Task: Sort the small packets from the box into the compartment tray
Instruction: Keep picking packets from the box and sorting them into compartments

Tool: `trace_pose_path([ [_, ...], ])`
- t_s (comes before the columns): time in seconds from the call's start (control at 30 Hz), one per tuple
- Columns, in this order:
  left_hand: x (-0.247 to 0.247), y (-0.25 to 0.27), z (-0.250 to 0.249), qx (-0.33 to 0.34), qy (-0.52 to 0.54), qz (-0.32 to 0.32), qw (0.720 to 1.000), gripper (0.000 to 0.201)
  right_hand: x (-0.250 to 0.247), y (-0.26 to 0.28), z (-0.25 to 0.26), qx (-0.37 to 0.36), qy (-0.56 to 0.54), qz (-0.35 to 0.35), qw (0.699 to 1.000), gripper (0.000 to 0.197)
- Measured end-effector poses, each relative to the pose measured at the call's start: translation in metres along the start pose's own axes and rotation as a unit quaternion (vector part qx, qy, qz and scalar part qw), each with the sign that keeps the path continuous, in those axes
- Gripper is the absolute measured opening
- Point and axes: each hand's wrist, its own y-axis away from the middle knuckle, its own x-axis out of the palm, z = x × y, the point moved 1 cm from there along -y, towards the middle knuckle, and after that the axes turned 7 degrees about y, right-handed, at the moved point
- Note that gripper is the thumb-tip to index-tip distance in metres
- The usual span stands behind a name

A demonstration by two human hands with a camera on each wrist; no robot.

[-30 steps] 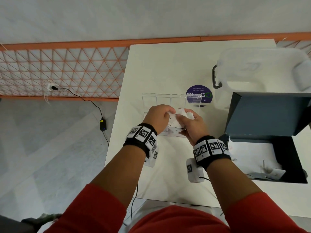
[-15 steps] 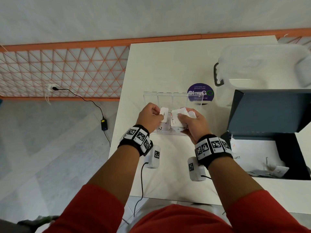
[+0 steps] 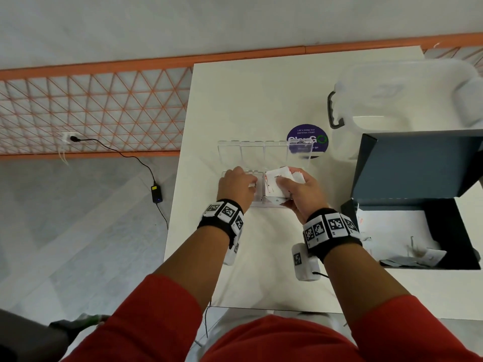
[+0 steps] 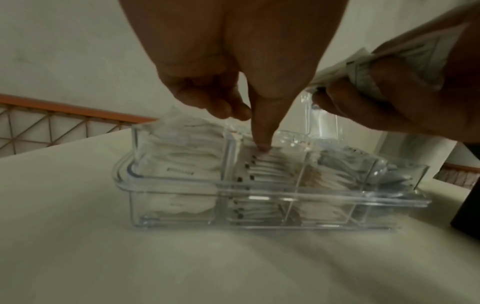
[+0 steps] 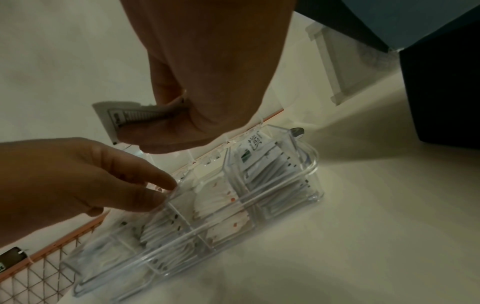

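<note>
Left hand (image 4: 233, 67) over tray (image 4: 259, 193) — right hand (image 3: 300, 192) gripping packets (image 3: 278, 178) beside it

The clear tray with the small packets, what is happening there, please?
A person is sorting packets into the clear compartment tray on the white table. The left hand reaches down with one finger pressing on the packets in the second compartment from the left. The right hand holds a small stack of packets just above the tray. All four compartments already hold packets. The dark box stands open to the right, with some white items inside.
</note>
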Motion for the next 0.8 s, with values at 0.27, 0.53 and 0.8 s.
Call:
trace_pose_path([
  [0.27,0.003,-0.004,0.004,0.008,-0.058,0.001,0.998,0.025,0.000,-0.004,0.000,0.001,-0.001,0.007,1.000,0.024],
  [0.53,-0.028,0.000,-0.001,0.005,0.283,-0.132,0.950,0.009,0.003,-0.007,-0.004,-0.006,0.032,0.040,0.999,0.024],
  [0.8,-0.042,-0.003,-0.008,-0.032,0.330,0.047,0.942,0.020,0.004,-0.004,-0.002,-0.015,0.055,0.073,0.996,0.024],
])
